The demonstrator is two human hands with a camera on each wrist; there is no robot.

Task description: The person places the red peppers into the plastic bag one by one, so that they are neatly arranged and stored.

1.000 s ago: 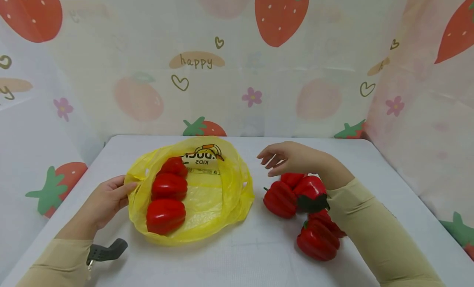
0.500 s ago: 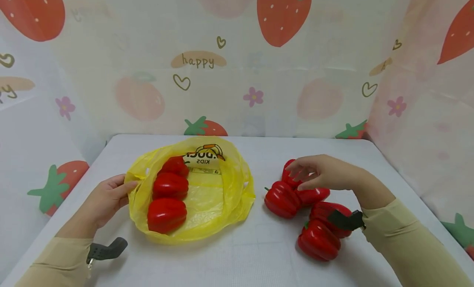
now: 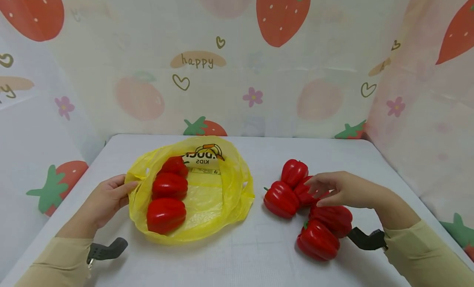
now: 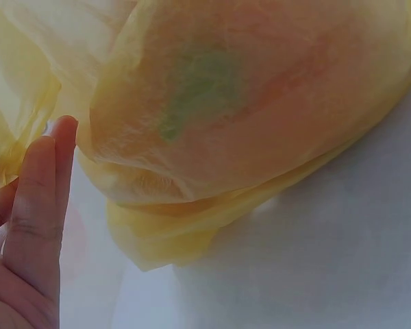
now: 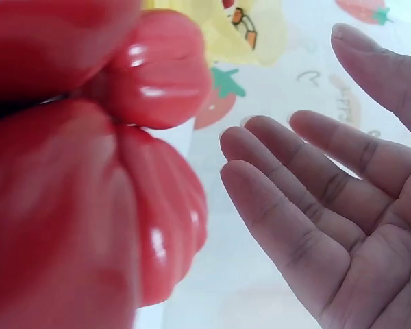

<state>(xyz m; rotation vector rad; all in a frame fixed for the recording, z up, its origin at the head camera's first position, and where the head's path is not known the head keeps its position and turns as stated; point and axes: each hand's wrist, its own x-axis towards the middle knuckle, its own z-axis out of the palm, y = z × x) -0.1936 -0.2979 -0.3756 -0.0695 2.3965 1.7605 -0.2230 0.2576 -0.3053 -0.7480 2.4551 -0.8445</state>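
Observation:
My left hand (image 3: 107, 198) pinches the left edge of a yellow plastic bag (image 3: 237, 204), whose wide mouth faces up toward me. Inside the bag, 3 red bell peppers (image 3: 166, 215) lie in a row along its left side. In the left wrist view a pepper's green stem shows through the thin plastic (image 4: 205, 89). My right hand (image 3: 346, 190) hangs over the group of peppers on the right, fingers spread and holding nothing. Several red bell peppers (image 3: 281, 199) lie under and around it; one is partly hidden by the fingers. The right wrist view shows the palm apart from the peppers (image 5: 168, 212).
A white table (image 3: 244, 254) carries everything. Fabric walls (image 3: 229, 81) printed with strawberries, hearts and flowers stand behind it and at both sides. Dark wrist camera mounts stick out near each cuff, the right one (image 3: 366, 239) close beside the nearest peppers.
My right hand has moved right and toward me, from above the far pepper to over the middle of the group. The left hand and the bag stay where they were.

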